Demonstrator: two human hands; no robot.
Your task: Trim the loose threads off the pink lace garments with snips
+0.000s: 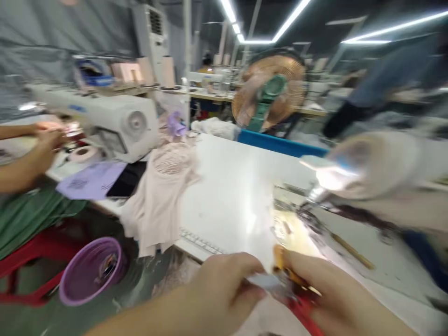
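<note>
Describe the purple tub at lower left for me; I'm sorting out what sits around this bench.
The purple tub is round, looks like plastic, and sits low beside the white table's front edge, below a hanging pale pink cloth. It tilts its opening toward the camera. Something small and dark lies inside, too blurred to identify. Neither hand touches it.

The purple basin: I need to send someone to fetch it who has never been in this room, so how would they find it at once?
Start at the white sewing table and follow the pale pink fabric that hangs over its near edge. Just below and left of that cloth, beside a red stool, sits the purple basin. It is the only round, purple, open container there, with small scraps inside.
</note>
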